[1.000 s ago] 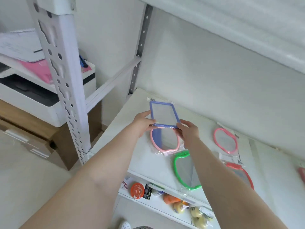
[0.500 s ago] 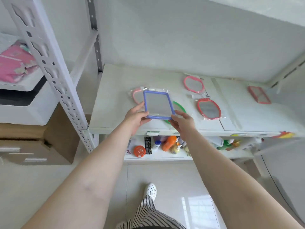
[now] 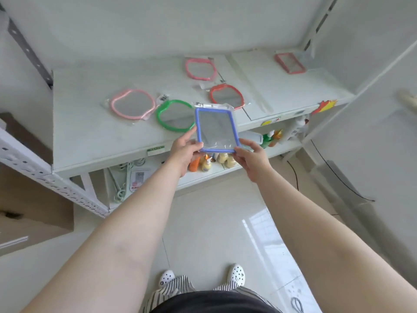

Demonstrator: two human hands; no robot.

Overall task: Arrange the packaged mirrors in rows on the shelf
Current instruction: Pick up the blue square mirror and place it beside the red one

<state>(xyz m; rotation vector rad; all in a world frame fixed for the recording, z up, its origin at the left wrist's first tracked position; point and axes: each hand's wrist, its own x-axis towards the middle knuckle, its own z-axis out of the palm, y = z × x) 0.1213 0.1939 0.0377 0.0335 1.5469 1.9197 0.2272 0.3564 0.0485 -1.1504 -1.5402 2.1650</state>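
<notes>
- Since the earlier frame, the blue-framed mirror (image 3: 216, 130) has been drawn back from above the shelf (image 3: 94, 136) to its front edge, partly overhanging.
- Left hand (image 3: 184, 152) and right hand (image 3: 251, 158): each closed on a near corner of the packaged mirror, thumbs on top.
- Green-framed mirror (image 3: 174, 115): lies flat on the shelf, just left of the held mirror; the open spot to the right should be chosen for placement.
- Pink-framed mirror (image 3: 133, 104), red-framed mirror (image 3: 226, 96): laid behind; rows should be matched, edges squared.
</notes>
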